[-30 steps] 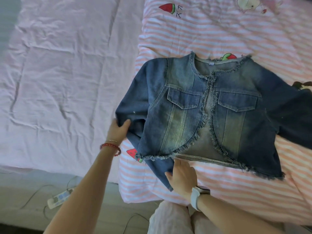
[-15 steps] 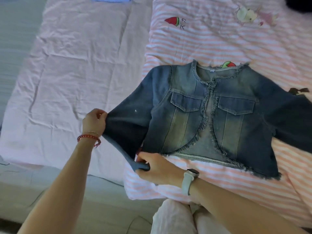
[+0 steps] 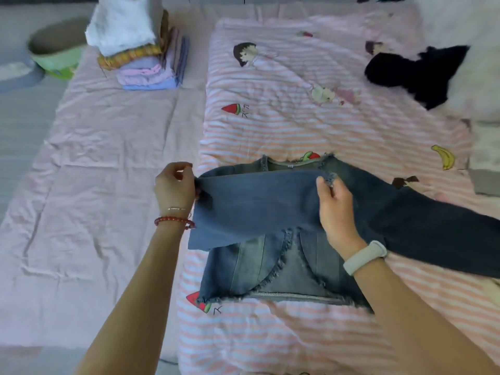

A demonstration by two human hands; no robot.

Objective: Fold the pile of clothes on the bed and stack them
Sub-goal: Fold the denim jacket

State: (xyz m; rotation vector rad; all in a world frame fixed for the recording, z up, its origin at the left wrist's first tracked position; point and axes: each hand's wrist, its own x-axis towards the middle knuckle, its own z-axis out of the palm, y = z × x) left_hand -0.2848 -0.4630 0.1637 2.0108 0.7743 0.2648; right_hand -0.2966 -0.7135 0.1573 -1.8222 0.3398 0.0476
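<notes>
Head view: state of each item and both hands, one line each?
Faded blue denim jacket: flat on bed, left sleeve folded across chest, right sleeve still spread.
Left hand: pinches sleeve fold.
Right hand: holds frayed cuff.
Stack of folded pastel clothes: piled at far left.
Black garment: crumpled, unfolded.

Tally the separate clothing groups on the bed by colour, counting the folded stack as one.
Blue denim jacket: 1
Black garment: 1
Grey-and-white garment at the right edge: 1
Folded mixed-colour stack: 1
Total: 4
</notes>
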